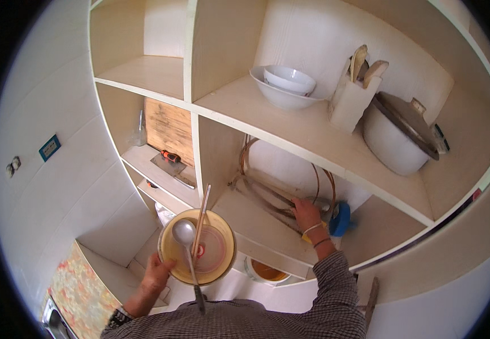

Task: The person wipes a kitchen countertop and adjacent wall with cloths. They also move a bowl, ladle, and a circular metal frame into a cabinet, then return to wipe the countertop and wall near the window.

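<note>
My left hand [156, 273] grips the rim of a yellow basin [169, 254] in front of my body. A metal ladle [184, 232] with a dark handle and a pair of chopsticks [201, 218] lie across the basin. Inside it is a round, translucent piece [214, 250] with a red mark, perhaps a lid or bowl. My right hand [307, 215] reaches into the lower shelf compartment, at a coiled brown hose [266, 190]. Its fingertips are partly hidden, so whether they hold the hose cannot be told. Just right of this hand is a blue round object [340, 218], with something yellow [307, 238] below the wrist.
On the shelf above stand stacked white bowls [285, 87], a utensil holder [353, 99] and a lidded pot [397, 135]. A wooden board [168, 127] and an orange-black handled tool [170, 156] occupy the left compartment. A white bucket [266, 273] sits low down.
</note>
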Tool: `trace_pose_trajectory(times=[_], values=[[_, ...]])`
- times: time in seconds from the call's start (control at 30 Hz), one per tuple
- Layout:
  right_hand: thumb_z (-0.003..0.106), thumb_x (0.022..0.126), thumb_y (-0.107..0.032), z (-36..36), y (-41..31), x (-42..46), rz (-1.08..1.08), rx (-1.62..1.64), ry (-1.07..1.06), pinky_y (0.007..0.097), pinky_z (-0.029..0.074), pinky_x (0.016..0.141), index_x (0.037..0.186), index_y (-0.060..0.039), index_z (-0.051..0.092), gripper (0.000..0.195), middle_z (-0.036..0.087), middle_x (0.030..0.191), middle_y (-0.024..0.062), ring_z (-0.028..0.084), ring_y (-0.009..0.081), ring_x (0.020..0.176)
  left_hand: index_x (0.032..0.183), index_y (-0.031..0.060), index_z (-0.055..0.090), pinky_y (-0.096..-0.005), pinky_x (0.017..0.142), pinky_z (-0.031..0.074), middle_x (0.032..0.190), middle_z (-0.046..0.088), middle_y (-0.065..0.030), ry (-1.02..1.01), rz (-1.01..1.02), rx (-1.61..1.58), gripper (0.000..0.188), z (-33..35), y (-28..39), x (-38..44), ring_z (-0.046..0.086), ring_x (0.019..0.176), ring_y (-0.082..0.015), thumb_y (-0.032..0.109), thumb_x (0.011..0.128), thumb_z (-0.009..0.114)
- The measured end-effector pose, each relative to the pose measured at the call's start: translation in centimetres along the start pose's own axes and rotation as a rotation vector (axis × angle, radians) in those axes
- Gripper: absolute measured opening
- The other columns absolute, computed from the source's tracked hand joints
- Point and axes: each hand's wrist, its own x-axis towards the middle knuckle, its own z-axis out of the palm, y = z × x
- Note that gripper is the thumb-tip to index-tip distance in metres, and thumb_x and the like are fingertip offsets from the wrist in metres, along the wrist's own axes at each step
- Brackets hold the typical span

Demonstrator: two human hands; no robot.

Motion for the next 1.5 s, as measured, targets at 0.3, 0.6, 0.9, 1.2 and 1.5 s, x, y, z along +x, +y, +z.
trace_pose_trajectory(times=[0.3,0.6,0.9,1.2,1.5], values=[[0.079,0.084,-0.014,0.5,-0.5,-1.7,-0.147,0.015,0.19,0.0486,0.049,0.099,0.12,-0.0088,0.064,0.039,0.062,0.123,0.0104,0.058,0.0329,0.116,0.137,-0.005,0.05,-0.0336,0.094,0.056,0.121,0.067,-0.0136,0.009,0.275,-0.059,0.056,1.9,14.7,-4.1,0.068,0.106,-0.0216,0.004,0.083,0.057],[0.075,0.087,-0.011,-0.5,-2.3,-3.4,-0.24,0.198,0.246,0.0469,0.051,0.096,0.115,-0.0067,0.067,0.029,0.063,0.12,0.0093,0.06,0.0313,0.113,0.134,-0.0064,0.048,-0.032,0.089,0.057,0.116,0.063,-0.0158,-0.06,0.348,0.148,0.046,4.7,28.3,-4.4,0.067,0.103,-0.0212,0.003,0.089,0.055],[0.074,0.09,-0.018,-12.6,-8.3,-4.0,-0.338,0.332,0.353,0.0446,0.055,0.09,0.115,-0.007,0.068,0.028,0.067,0.112,0.0115,0.063,0.0317,0.106,0.133,-0.0067,0.048,-0.0324,0.089,0.058,0.115,0.063,-0.0166,-0.026,0.292,0.145,0.045,3.2,26.0,-2.9,0.066,0.102,-0.0223,0.002,0.089,0.056],[0.072,0.093,-0.029,3.4,-10.3,-8.2,-0.317,0.249,-0.066,0.0481,0.043,0.108,0.139,-0.0157,0.057,0.051,0.051,0.148,0.0092,0.049,0.0324,0.133,0.136,-0.0062,0.047,-0.0313,0.086,0.059,0.117,0.064,-0.0184,0.052,0.284,0.175,0.048,-2.9,23.8,-3.5,0.068,0.102,-0.0216,0.005,0.09,0.053],[0.067,0.093,-0.017,8.0,-4.5,-7.1,-0.236,0.198,-0.147,0.0478,0.044,0.106,0.136,-0.0174,0.059,0.044,0.06,0.139,0.0042,0.053,0.0302,0.129,0.135,-0.0058,0.049,-0.0327,0.084,0.059,0.113,0.064,-0.0173,0.15,0.294,0.113,0.048,-4.8,22.9,-3.4,0.068,0.099,-0.0213,0.006,0.089,0.055]])
